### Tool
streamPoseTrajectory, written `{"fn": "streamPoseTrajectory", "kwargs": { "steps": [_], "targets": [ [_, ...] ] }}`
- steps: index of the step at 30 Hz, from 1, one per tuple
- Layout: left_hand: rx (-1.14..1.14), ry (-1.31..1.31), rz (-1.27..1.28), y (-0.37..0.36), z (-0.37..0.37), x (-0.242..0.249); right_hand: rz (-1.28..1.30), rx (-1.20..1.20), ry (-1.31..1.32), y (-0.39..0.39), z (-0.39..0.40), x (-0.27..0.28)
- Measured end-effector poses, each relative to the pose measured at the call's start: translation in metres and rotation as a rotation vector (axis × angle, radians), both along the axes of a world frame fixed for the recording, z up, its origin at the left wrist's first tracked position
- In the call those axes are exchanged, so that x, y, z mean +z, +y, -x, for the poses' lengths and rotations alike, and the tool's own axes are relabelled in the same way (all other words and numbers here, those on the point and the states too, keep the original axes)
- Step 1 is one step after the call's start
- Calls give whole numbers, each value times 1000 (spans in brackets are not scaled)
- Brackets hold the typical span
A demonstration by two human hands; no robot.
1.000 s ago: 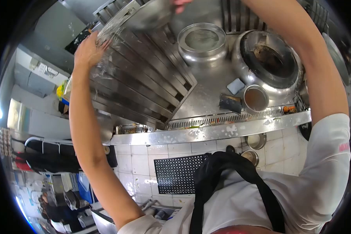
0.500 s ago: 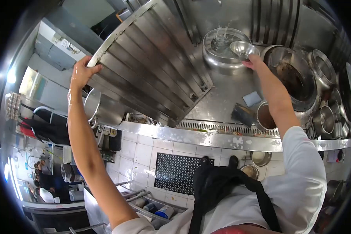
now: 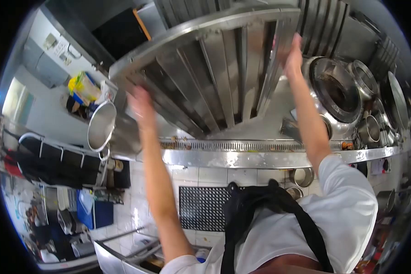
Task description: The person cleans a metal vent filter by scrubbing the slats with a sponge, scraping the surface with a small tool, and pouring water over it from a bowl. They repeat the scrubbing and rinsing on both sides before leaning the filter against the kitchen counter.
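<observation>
A large stainless-steel baffle filter [image 3: 212,59], a ridged hood panel, is held up tilted over the steel counter [image 3: 278,107]. My left hand [image 3: 141,107], smeared by motion, is on its left edge. At the right edge, my right hand [image 3: 293,57] grips the frame, with fingers partly behind it. The panel hides the part of the counter where the round water basin stood, and the ladle does not show. Just right of the panel, a dark container [image 3: 291,129] is on the counter, partly behind my right forearm.
A wok burner [image 3: 335,91] and several metal pots, one a small pot [image 3: 369,129], stand at the right. A tall steel pot [image 3: 102,128] is at the left. The drain grate [image 3: 233,145] runs along the counter's front. A black mat [image 3: 203,208] lies on the tiled floor.
The baffle filter has swung right and turned to face me more. My right hand has left the ladle and taken the panel's right edge; my left hand has moved right and lower.
</observation>
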State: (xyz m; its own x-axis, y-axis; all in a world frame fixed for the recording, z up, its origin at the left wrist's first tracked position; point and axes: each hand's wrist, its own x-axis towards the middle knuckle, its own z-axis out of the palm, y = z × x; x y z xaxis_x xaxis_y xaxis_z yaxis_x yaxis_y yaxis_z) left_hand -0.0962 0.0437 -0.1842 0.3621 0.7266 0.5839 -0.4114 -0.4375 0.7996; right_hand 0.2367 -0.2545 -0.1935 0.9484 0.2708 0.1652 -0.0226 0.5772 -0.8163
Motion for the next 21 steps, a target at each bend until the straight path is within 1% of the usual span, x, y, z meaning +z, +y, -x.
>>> {"fn": "streamPoseTrajectory", "kwargs": {
  "steps": [2,3,5,6,7,8,9,11,12,14,15,16,17,19,20,21],
  "targets": [
    [173,151,115,-17,-3,-90,-48,-382,-377,-10,80,2],
    [134,-33,118,-25,-8,-103,128,-562,-441,-7,94,-13],
    [30,-140,204,-40,5,-106,167,-624,-402,-20,95,-34],
    [17,-129,205,-51,18,-108,219,-540,-315,-30,95,-42],
    [87,-92,136,-55,22,-102,244,-453,-248,-26,89,-41],
    [160,-61,70,-56,20,-95,84,-522,-205,-20,86,-43],
    [153,-56,65,-56,23,-91,83,-529,-197,-20,92,-41],
    [173,-93,77,-59,17,-84,109,-641,-214,-26,106,-21],
    [281,-16,82,-63,11,-63,216,-676,-289,-34,102,-14],
    [214,99,-79,-58,10,-16,202,-669,-292,-40,103,31],
    [210,110,7,-69,6,24,216,-676,-318,-45,102,54],
    [158,69,8,-63,-2,45,167,-645,-354,-51,89,73],
    [67,-14,39,-57,-10,70,33,-618,-320,-45,101,112],
    [-35,-138,42,-45,-26,118,-139,-350,-487,-45,106,171],
    [-55,-193,27,-44,-35,142,-257,-503,-555,-33,66,196],
    [-31,-211,2,-44,-42,170,-374,-662,-622,-26,43,215]
  ]
}}
